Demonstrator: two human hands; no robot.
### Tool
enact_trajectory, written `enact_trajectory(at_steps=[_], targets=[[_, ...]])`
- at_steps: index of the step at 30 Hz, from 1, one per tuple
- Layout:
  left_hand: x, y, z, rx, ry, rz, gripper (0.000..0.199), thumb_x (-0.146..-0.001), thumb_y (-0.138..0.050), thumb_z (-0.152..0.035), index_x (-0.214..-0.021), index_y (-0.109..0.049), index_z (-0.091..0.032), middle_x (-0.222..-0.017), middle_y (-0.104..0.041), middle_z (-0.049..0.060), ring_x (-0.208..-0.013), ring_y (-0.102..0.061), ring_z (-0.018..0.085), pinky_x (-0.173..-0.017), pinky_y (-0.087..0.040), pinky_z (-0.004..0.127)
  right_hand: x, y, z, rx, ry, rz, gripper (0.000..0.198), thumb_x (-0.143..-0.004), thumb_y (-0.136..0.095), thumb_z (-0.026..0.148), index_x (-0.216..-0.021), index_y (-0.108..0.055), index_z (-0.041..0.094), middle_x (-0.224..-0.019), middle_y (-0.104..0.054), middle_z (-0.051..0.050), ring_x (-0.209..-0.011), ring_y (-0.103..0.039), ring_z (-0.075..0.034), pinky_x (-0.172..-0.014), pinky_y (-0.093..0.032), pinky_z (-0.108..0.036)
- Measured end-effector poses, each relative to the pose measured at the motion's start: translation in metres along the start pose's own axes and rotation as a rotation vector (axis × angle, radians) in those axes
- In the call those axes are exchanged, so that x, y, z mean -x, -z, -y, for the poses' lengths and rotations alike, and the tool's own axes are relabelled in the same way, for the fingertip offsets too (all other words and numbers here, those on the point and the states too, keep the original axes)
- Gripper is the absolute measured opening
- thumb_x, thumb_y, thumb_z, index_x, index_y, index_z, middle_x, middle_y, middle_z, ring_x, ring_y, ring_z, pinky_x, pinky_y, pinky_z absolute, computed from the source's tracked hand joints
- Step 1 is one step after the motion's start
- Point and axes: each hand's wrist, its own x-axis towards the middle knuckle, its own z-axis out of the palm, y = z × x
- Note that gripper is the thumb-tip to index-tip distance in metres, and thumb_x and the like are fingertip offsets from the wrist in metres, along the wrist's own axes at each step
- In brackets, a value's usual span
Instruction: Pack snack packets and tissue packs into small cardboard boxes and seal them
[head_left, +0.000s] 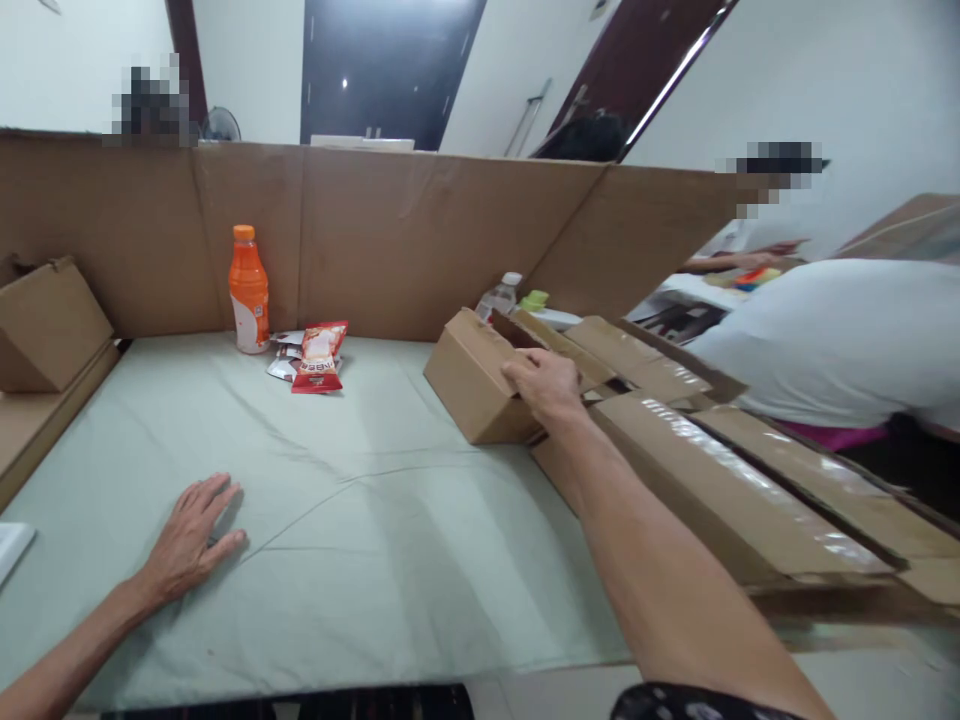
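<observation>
My left hand (193,538) lies on the pale green cloth (360,570) at the left front, fingers stretched and nothing in it. My right hand (547,382) is closed over the upper edge of a small open cardboard box (480,375), and its fingertips are partly hidden. An orange drink bottle (249,290) stands upright at the back left. Beside it a red and white snack packet (321,357) rests partly over silvery packets (285,356). Behind the small box, a clear bottle with a white cap (504,292) and a light green object (534,300) show in part.
A tall cardboard wall (420,240) runs along the back. Long taped cardboard boxes (735,480) fill the right side, and another box (52,325) stands at the left. A white object (13,545) lies at the left edge. Beyond the right boxes is a person in white (832,340).
</observation>
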Motion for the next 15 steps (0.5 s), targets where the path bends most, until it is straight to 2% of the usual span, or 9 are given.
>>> enact_trajectory(at_steps=[2, 5, 9, 12, 15], targets=[[0.001, 0.003, 0.001, 0.027, 0.040, -0.029, 0.063, -0.098, -0.057, -0.054, -0.153, -0.053, -0.022, -0.156, -0.056, 0.017, -0.140, -0.057, 0.037, -0.116, -0.049, 0.057, 0.020, 0.004, 0.005, -0.044, -0.004, 0.040, 0.037, -0.073, -0.059, 0.033, -0.101, -0.078, 0.016, -0.090, -0.079, -0.011, -0.086, -0.073, -0.030, -0.079, -0.059, -0.040], [-0.002, 0.010, -0.005, 0.065, 0.063, -0.046, 0.082, -0.096, -0.062, -0.055, -0.164, -0.032, -0.022, -0.163, -0.046, 0.019, -0.147, -0.050, 0.039, -0.117, -0.049, 0.057, 0.067, 0.025, 0.016, -0.153, 0.105, 0.131, 0.033, -0.076, -0.064, 0.037, -0.098, -0.080, 0.019, -0.095, -0.081, -0.009, -0.088, -0.075, -0.029, -0.083, -0.060, -0.039], [-0.020, 0.018, -0.030, 0.333, 0.014, -0.062, 0.103, -0.092, -0.071, -0.061, -0.169, -0.009, -0.032, -0.174, -0.023, 0.018, -0.157, -0.033, 0.041, -0.123, -0.038, 0.063, 0.142, 0.065, 0.050, -0.319, 0.389, 0.293, 0.022, -0.085, -0.070, 0.036, -0.097, -0.082, 0.022, -0.095, -0.082, -0.006, -0.085, -0.077, -0.025, -0.078, -0.062, -0.033], [-0.033, 0.018, -0.051, 0.608, -0.087, -0.049, 0.128, -0.078, -0.082, -0.070, -0.169, 0.002, -0.036, -0.178, -0.007, 0.018, -0.162, -0.017, 0.046, -0.126, -0.027, 0.068, 0.181, 0.087, 0.086, -0.408, 0.648, 0.478, 0.016, -0.095, -0.066, 0.025, -0.099, -0.081, 0.024, -0.092, -0.082, -0.005, -0.084, -0.077, -0.020, -0.080, -0.061, -0.029], [-0.035, 0.016, -0.065, 0.801, -0.104, 0.041, 0.148, -0.065, -0.086, -0.077, -0.168, 0.011, -0.035, -0.178, -0.009, 0.019, -0.161, -0.017, 0.048, -0.127, -0.026, 0.068, 0.197, 0.100, 0.113, -0.508, 0.831, 0.692, 0.020, -0.103, -0.060, 0.026, -0.104, -0.079, 0.021, -0.093, -0.082, -0.006, -0.084, -0.075, -0.016, -0.080, -0.059, -0.027]])
